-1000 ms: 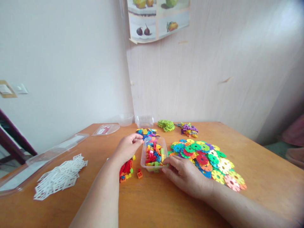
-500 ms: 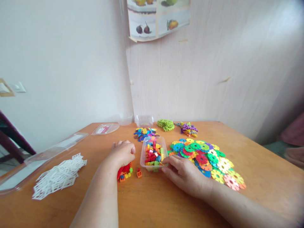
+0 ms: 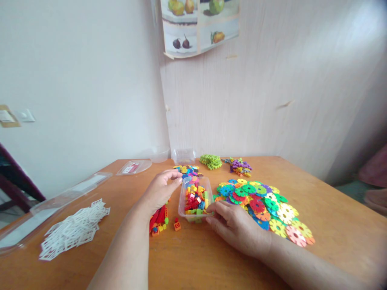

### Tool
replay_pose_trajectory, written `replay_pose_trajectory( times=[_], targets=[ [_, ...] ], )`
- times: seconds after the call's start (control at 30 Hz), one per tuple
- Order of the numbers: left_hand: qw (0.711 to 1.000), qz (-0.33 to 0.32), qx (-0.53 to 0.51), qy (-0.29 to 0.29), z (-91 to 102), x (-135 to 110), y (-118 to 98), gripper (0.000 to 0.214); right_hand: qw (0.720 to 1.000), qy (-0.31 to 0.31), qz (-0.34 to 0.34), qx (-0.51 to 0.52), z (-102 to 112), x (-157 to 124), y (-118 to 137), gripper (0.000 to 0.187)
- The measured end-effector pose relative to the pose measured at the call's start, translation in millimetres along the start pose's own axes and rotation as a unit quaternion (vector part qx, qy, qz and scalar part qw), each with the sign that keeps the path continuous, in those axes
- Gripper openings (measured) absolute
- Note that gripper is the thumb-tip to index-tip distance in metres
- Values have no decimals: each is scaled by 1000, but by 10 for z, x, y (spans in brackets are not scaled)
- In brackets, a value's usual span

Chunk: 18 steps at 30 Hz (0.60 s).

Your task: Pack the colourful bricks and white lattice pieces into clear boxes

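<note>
A small clear plastic box (image 3: 182, 201) full of little coloured bricks stands in the middle of the wooden table (image 3: 196, 257). My left hand (image 3: 159, 189) hovers at the box's left rim, fingers pinched together over it; whatever they hold is too small to see. Below that hand lies a small pile of loose red, orange and yellow bricks (image 3: 160, 221). My right hand (image 3: 237, 227) rests on the table at the box's near right corner, fingers curled against its wall.
A big heap of coloured gear discs (image 3: 266, 203) lies right of the box. Behind it are smaller piles: mixed discs (image 3: 187, 169), green pieces (image 3: 211, 160), purple pieces (image 3: 240, 165). White lattice pieces (image 3: 72, 229) and clear lids (image 3: 57, 201) lie at left.
My left hand dropped to the loose brick pile half a second ago and has risen again to the box's left rim. The right hand has stayed at the box.
</note>
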State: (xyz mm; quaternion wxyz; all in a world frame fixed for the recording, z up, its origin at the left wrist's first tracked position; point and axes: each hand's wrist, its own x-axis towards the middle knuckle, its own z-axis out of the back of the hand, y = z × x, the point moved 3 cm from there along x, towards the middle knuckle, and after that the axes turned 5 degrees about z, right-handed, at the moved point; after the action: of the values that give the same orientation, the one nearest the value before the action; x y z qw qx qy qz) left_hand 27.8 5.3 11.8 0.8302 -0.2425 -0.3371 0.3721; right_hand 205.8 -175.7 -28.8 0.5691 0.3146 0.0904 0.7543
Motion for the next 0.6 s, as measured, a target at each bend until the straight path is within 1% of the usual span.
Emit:
replay_pose_trajectory(
  times=[0.07, 0.13, 0.2, 0.27, 0.33, 0.43, 0.6],
  targets=[
    [994, 28, 103, 4, -2, -4, 63, 29, 1000, -2, 2, 0, 1, 0, -1, 18],
    [972, 71, 225, 16, 4, -18, 154, 24, 1000, -4, 2, 0, 4, 0, -3, 18],
    [947, 108, 299, 40, 6, -41, 228, 22, 1000, -4, 1, 1, 6, 0, -6, 18],
    [937, 122, 323, 63, -5, -64, 268, 21, 1000, -4, 2, 1, 6, -1, -9, 18],
    [936, 121, 323, 77, -26, -78, 290, 18, 1000, -5, 4, -1, 4, -2, -11, 17],
    [939, 121, 311, 85, -61, -84, 333, 12, 1000, -6, 6, -4, 3, -3, -8, 17],
    [936, 130, 314, 90, -107, -81, 380, 13, 1000, -6, 5, -9, 13, 0, 3, 16]
  ],
)
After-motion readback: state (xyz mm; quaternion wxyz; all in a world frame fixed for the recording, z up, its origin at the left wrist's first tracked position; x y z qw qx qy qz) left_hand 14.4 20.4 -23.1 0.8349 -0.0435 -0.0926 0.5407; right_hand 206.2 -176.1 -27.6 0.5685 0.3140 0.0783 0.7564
